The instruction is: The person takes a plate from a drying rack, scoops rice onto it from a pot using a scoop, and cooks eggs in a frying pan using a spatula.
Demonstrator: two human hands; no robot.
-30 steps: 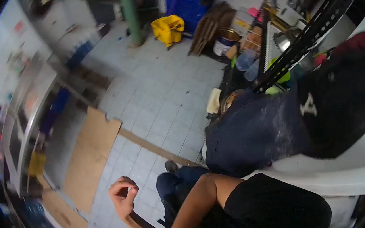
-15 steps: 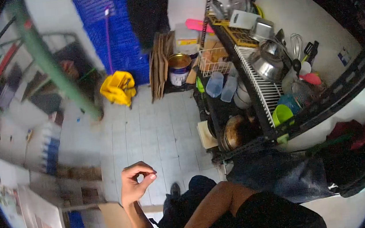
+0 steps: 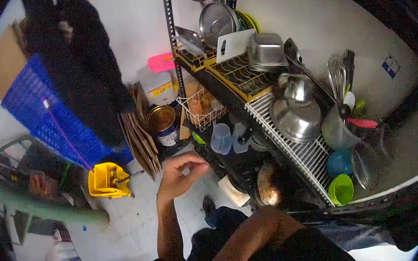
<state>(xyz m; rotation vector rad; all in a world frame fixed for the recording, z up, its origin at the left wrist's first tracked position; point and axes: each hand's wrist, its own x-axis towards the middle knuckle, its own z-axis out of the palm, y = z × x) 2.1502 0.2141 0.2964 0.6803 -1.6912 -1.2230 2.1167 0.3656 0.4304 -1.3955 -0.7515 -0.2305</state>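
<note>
with the left hand (image 3: 177, 179) curled in a loose ring, any pinched item impossible to tell, and the right hand out of view, a careless rightward swing could topple the clear plastic cups (image 3: 220, 140) beside it, low on the crowded rack (image 3: 308, 162).

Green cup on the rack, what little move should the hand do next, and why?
Maybe the left hand could reach over and nudge the green cup inward, because it sits right by the end of the white wire rack and the hand isn't touching it.
</note>
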